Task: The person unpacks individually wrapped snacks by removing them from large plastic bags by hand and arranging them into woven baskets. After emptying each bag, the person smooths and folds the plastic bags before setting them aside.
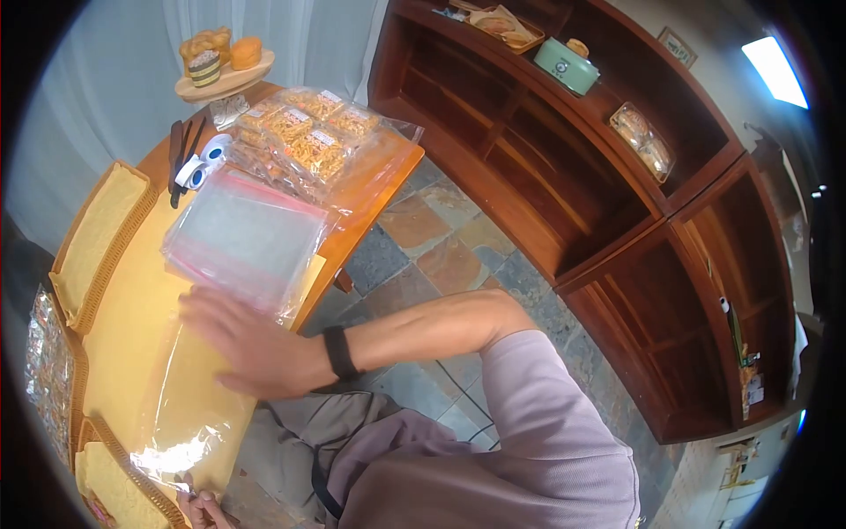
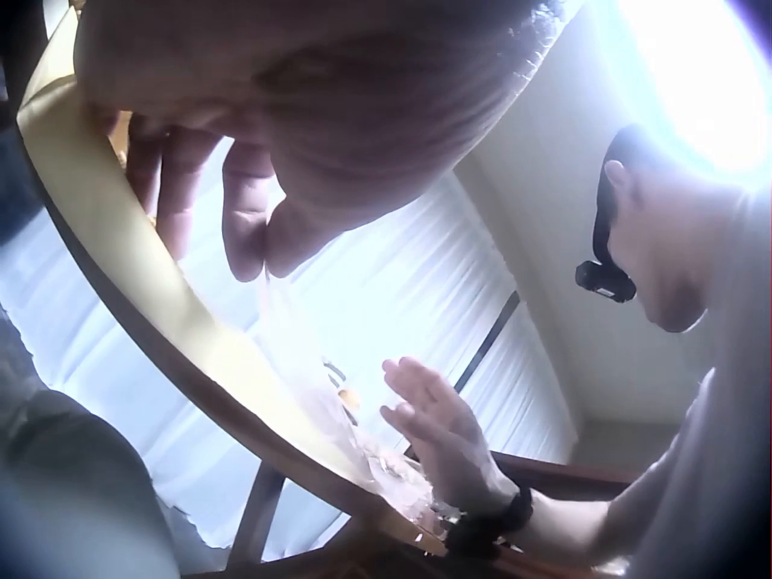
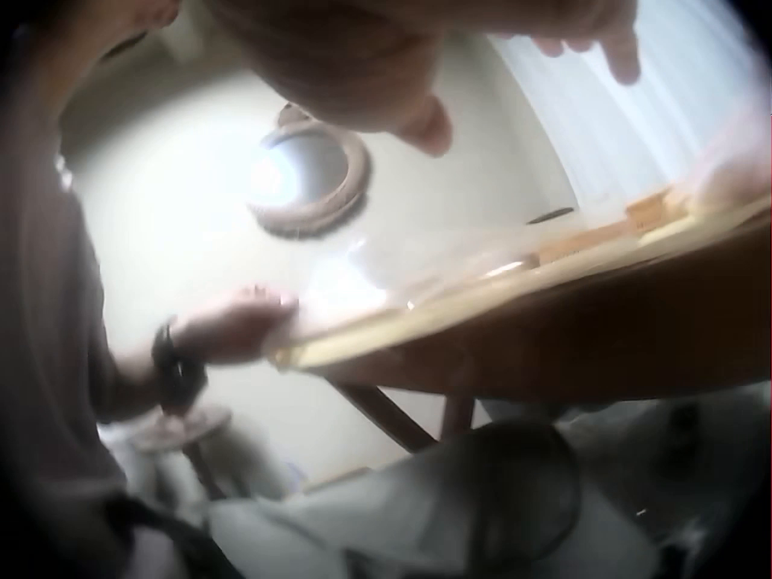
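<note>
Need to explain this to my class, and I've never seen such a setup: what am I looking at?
No machine here: a person works with two bare hands. The wide picture comes from a camera on the head, looking down; the others come from one on each wrist. On the table lie a yellow cover, stacked clear bags, packed snacks and two white rolls, with wicker trays along one edge. The left hand has its fingers pinching the near end of a clear plastic sheet. The right hand, blurred, is open over the far end; whether it touches is unclear.
</note>
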`<state>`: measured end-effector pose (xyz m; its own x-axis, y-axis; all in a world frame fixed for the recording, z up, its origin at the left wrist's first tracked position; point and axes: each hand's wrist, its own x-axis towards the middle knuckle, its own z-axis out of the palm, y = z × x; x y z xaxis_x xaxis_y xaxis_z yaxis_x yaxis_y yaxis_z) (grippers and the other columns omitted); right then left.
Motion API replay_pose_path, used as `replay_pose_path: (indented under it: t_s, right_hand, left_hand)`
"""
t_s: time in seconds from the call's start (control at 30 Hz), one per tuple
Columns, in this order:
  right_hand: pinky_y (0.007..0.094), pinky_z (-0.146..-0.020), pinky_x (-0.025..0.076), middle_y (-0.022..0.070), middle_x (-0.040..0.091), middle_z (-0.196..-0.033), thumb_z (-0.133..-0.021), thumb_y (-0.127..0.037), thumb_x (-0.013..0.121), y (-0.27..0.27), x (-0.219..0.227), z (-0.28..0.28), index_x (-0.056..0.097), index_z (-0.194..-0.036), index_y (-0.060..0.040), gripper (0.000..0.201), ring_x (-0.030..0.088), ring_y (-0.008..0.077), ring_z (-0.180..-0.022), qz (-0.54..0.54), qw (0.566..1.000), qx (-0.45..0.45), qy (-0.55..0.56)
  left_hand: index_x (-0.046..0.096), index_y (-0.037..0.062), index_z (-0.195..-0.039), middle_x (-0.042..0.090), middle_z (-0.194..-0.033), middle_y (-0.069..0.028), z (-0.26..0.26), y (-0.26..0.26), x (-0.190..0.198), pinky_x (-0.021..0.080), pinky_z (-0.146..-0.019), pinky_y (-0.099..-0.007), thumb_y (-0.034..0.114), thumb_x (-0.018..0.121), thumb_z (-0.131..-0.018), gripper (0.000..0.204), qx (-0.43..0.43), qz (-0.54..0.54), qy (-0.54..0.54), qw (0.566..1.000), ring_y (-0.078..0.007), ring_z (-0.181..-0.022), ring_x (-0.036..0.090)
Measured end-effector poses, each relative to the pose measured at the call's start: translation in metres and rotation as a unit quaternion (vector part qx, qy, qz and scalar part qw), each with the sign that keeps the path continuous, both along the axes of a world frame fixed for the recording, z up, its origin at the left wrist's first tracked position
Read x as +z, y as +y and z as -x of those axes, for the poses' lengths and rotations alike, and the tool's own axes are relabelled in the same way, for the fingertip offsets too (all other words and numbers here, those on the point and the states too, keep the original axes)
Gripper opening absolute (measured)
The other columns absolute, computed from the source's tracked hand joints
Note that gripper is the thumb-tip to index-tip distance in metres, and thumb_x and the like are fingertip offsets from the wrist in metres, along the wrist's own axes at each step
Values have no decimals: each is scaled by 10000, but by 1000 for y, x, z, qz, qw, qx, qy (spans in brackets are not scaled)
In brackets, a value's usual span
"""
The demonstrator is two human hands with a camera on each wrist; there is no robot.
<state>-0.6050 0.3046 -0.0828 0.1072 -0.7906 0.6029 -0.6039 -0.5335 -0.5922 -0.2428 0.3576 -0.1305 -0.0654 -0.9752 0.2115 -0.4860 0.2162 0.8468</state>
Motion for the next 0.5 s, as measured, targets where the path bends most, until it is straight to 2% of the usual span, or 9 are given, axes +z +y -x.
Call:
replay_pose_path:
  t_s: [0.07, 0.13, 0.17, 0.23, 0.27, 0.3, 0.37, 0.4, 0.5]
  right_hand:
    - [545, -1205, 282, 252, 467, -1432, -845, -202, 743, 17, 3, 5, 451, -1396, 53, 673, 337, 429, -1449, 64, 994, 21, 88]
    - [576, -1172, 316, 220, 533, -1342, -819, -239, 742, 29, -13, 7, 580, -1224, 26, 510, 425, 404, -1385, 116, 957, 139, 228]
    - [576, -1172, 316, 220, 533, -1342, -819, -239, 742, 31, -23, 10, 580, -1224, 26, 510, 425, 404, -1385, 111, 958, 137, 226]
    - [546, -1154, 361, 209, 574, -1309, -813, -243, 691, 29, -37, 13, 636, -1069, 4, 360, 498, 391, -1322, 129, 928, 113, 331]
    - [546, -1154, 361, 209, 574, -1309, -813, -243, 691, 27, -44, 14, 636, -1069, 4, 360, 498, 391, -1322, 126, 929, 110, 329]
    - [526, -1097, 406, 195, 597, -1227, -797, -222, 669, 24, -47, 16, 630, -1034, -5, 324, 535, 375, -1247, 143, 931, 117, 315]
    - [506, -1039, 451, 182, 621, -1145, -781, -201, 646, 24, -47, 18, 625, -1000, -13, 289, 573, 359, -1171, 159, 933, 125, 297]
    - [480, -969, 478, 167, 630, -1091, -780, -195, 646, 24, -42, 20, 624, -984, -8, 277, 596, 343, -1107, 128, 929, 162, 308]
    - [435, -842, 518, 135, 644, -1023, -787, -185, 644, 29, -25, 22, 626, -980, -2, 266, 631, 308, -997, 96, 934, 192, 286]
  left_hand:
    - [648, -55, -878, 680, -1198, -142, 6, -2, 0, 550, -920, -347, 27, 638, -993, 142, 20, -19, -3, 1000, -232, -996, 648]
    - [597, -59, -873, 659, -1092, -144, 28, 0, 11, 563, -888, -390, 22, 639, -989, 148, 14, 27, 66, 997, -224, -923, 627]
    - [597, -59, -873, 659, -1092, -144, 33, 0, 14, 563, -888, -390, 22, 639, -989, 148, 11, 22, 64, 998, -224, -923, 627]
    - [610, -72, -1000, 652, -1125, -169, 40, 1, 19, 578, -867, -414, 32, 653, -986, 114, -21, 145, -55, 988, -243, -922, 629]
    - [612, -50, -1213, 638, -1214, -220, 38, 6, 17, 547, -944, -500, 153, 697, -996, 309, 23, 84, -50, 995, -349, -1066, 634]
    - [612, -50, -1213, 638, -1214, -220, 46, 9, 27, 547, -944, -500, 153, 697, -996, 309, 20, 82, -51, 995, -349, -1066, 634]
    - [563, 1, -1398, 596, -1351, -263, 61, 12, 56, 467, -1047, -597, 272, 708, -999, 505, -34, 270, -315, 909, -457, -1269, 554]
    - [545, 36, -1453, 534, -1463, -272, 54, 13, 50, 382, -1125, -636, 381, 725, -973, 618, -94, 226, -274, 930, -486, -1405, 444]
    - [539, 37, -1456, 515, -1503, -239, 34, 11, 43, 366, -1147, -635, 386, 745, -952, 646, -130, 223, -381, 888, -463, -1425, 439]
